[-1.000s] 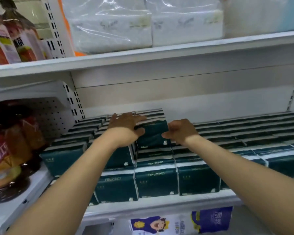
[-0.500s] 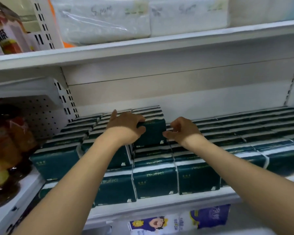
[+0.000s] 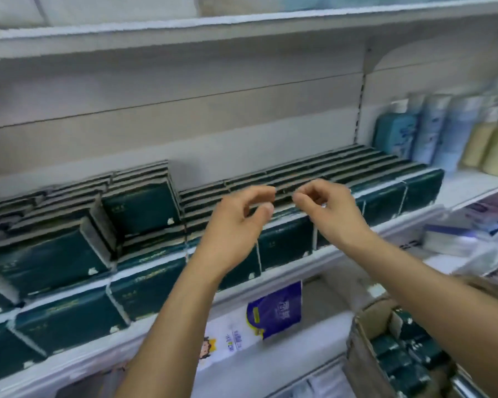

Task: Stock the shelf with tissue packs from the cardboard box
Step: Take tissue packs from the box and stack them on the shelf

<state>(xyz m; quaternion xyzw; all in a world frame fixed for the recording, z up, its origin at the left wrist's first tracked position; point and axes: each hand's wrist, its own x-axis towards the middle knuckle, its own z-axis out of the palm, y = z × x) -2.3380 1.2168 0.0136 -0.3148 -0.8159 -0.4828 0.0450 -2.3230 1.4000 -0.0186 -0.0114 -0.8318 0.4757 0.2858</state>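
The left hand (image 3: 236, 225) and right hand (image 3: 334, 214) hover with fingers loosely curled, holding nothing. Around and beyond them, green tissue packs (image 3: 141, 205) stand on the shelf (image 3: 408, 221), long sides along its front edge, faces outward. Free space lies above the rows past the fingertips. Below the right forearm, the cardboard box (image 3: 360, 357) holds more packs.

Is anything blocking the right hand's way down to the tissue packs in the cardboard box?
Nothing visible. The right hand hangs empty; the cardboard box below it is open-topped, its tissue packs uncovered. Only the person's own forearm crosses above it.
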